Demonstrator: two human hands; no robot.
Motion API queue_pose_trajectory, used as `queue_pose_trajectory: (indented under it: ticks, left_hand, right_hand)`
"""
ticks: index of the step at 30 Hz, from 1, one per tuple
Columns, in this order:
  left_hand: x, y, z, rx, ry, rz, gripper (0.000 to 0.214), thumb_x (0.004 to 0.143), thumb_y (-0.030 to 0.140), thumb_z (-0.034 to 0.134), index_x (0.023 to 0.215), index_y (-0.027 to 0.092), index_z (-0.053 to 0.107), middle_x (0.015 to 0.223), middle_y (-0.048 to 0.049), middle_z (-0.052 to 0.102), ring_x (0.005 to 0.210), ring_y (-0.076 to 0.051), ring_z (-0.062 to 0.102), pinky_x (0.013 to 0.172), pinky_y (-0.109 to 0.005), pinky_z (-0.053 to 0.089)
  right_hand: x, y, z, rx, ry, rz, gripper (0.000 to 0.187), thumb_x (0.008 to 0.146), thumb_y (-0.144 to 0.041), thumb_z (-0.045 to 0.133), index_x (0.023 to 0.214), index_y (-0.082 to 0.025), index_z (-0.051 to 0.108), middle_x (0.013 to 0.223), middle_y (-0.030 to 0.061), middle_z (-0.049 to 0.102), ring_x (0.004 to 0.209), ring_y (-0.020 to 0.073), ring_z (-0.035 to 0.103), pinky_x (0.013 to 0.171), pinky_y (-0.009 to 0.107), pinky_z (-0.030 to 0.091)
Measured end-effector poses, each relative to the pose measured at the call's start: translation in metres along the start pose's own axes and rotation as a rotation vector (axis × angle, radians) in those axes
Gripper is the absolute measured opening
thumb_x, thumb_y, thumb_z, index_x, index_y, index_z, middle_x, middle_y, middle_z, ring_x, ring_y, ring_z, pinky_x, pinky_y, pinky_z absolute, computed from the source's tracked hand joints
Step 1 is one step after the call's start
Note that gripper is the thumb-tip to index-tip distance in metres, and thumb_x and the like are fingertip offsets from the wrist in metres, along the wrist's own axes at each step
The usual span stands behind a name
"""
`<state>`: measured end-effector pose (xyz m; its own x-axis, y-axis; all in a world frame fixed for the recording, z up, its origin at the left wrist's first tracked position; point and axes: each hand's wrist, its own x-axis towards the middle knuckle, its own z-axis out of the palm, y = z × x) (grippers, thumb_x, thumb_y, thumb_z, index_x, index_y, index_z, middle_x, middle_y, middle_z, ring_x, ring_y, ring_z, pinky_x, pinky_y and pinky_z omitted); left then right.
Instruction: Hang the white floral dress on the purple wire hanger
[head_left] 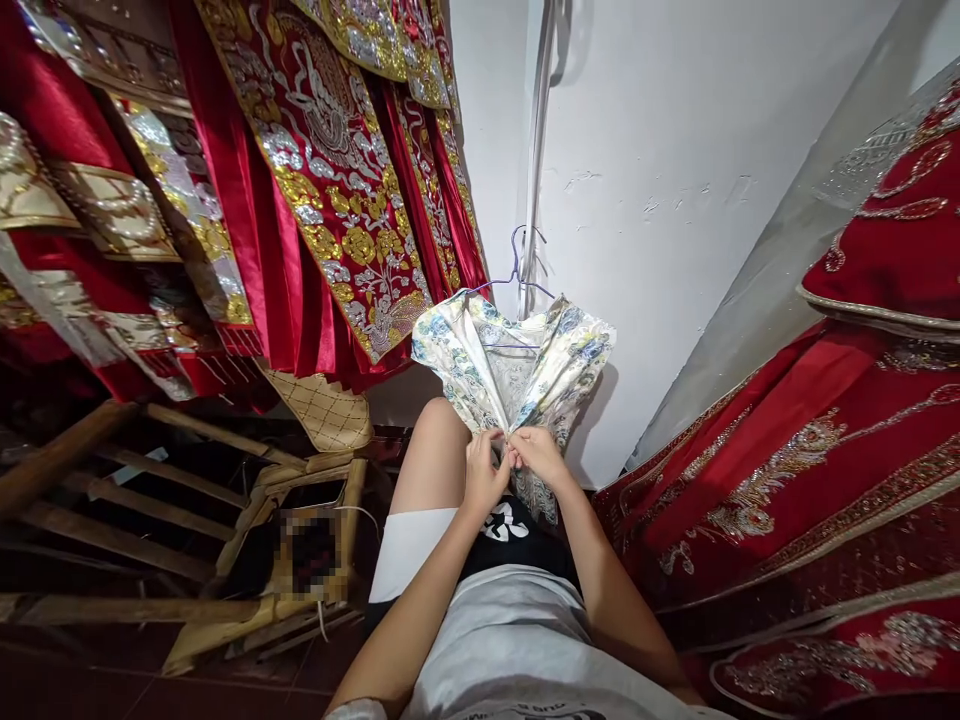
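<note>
A white garment with a blue and yellow floral print hangs on a thin purple hanger in front of me. Its front lies open in a V at the neck, and the two edges meet low down at my hands. My left hand is closed on the left front edge of the garment, fingers bent. Beside it, touching, my right hand pinches the cloth where the edges come together. Any button or fastener there is hidden by my fingers. The lower part of the garment hangs down over my lap.
Red embroidered costumes hang at the left. A bamboo chair stands below them, with a blurred-out object on its seat. At the right hang more red beaded gowns. A white wall with a vertical pipe is behind the hanger.
</note>
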<state>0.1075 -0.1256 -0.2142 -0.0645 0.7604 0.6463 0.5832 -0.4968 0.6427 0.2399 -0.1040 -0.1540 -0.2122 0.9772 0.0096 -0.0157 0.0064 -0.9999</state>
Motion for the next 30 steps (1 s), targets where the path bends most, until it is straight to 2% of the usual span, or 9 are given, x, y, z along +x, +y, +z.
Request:
queue_pose_trajectory:
  ticks: [3,7,13,16,19,24,27,30]
  left_hand:
    - [0.004,0.007,0.006,-0.065,-0.042,-0.002,0.015,0.091,0.019,0.052,0.104,0.02,0.059,0.096,-0.0069,0.069,0.092,-0.023,0.064,0.084,-0.036,0.05]
    - [0.002,0.011,0.004,-0.15,-0.047,-0.026,0.01,0.095,0.024,0.05,0.097,0.021,0.059,0.091,-0.0052,0.068,0.088,-0.021,0.066,0.081,-0.032,0.05]
    - [-0.005,0.01,-0.001,-0.136,-0.08,-0.071,0.008,0.092,0.02,0.049,0.091,0.021,0.057,0.087,-0.0034,0.066,0.083,-0.02,0.064,0.078,-0.029,0.048]
    - [-0.007,0.012,0.003,-0.127,-0.098,-0.064,0.009,0.093,0.02,0.047,0.086,0.022,0.052,0.083,-0.0026,0.061,0.079,-0.019,0.061,0.074,-0.028,0.046]
    - [-0.006,0.017,0.009,-0.092,-0.116,-0.049,0.012,0.095,0.021,0.045,0.083,0.022,0.048,0.082,-0.0021,0.056,0.076,-0.018,0.057,0.07,-0.027,0.043]
    - [-0.007,0.024,0.018,-0.067,-0.228,0.004,0.011,0.092,0.015,0.044,0.084,0.022,0.046,0.082,-0.002,0.054,0.076,-0.018,0.054,0.07,-0.027,0.041]
    - [-0.013,0.025,0.021,-0.07,-0.297,0.0,0.012,0.091,0.014,0.043,0.082,0.022,0.046,0.08,-0.0017,0.054,0.074,-0.018,0.053,0.068,-0.027,0.04]
    - [-0.008,0.028,0.015,-0.121,-0.365,-0.028,0.009,0.09,0.018,0.048,0.083,0.021,0.049,0.078,-0.0009,0.056,0.071,-0.017,0.053,0.067,-0.028,0.041]
  right_hand:
    - [-0.002,-0.002,-0.003,-0.049,-0.006,-0.045,0.015,0.073,-0.028,0.068,0.062,-0.018,0.065,0.054,0.0013,0.065,0.048,0.0119,0.053,0.049,0.023,0.04]
    - [-0.002,-0.006,-0.01,-0.05,0.049,-0.053,0.017,0.075,-0.034,0.069,0.067,-0.018,0.067,0.057,0.0014,0.067,0.049,0.0117,0.054,0.049,0.023,0.041]
    - [-0.005,-0.005,-0.009,-0.032,-0.065,0.055,0.023,0.076,-0.034,0.067,0.062,-0.015,0.066,0.052,0.0037,0.066,0.038,0.0095,0.048,0.039,0.021,0.032]
    - [0.0,-0.014,-0.008,-0.025,-0.042,0.06,0.025,0.08,-0.035,0.066,0.064,-0.015,0.067,0.052,0.0039,0.066,0.036,0.0093,0.048,0.037,0.02,0.031]
    - [0.025,-0.047,-0.012,-0.004,0.077,-0.016,0.022,0.084,-0.029,0.066,0.066,-0.015,0.066,0.054,0.0018,0.066,0.038,0.007,0.049,0.038,0.018,0.033]
    - [0.08,-0.139,-0.021,0.077,0.251,-0.2,0.02,0.088,-0.017,0.062,0.068,-0.014,0.064,0.057,0.0007,0.068,0.039,0.0037,0.048,0.038,0.014,0.032]
    - [0.087,-0.178,-0.024,0.13,0.293,-0.307,0.022,0.091,-0.02,0.061,0.07,-0.014,0.062,0.053,-0.0005,0.065,0.036,0.0029,0.045,0.036,0.013,0.03]
    - [0.075,-0.184,-0.025,0.094,0.233,-0.367,0.022,0.09,-0.028,0.066,0.073,-0.014,0.062,0.053,-0.0015,0.063,0.037,0.0034,0.046,0.036,0.013,0.03]
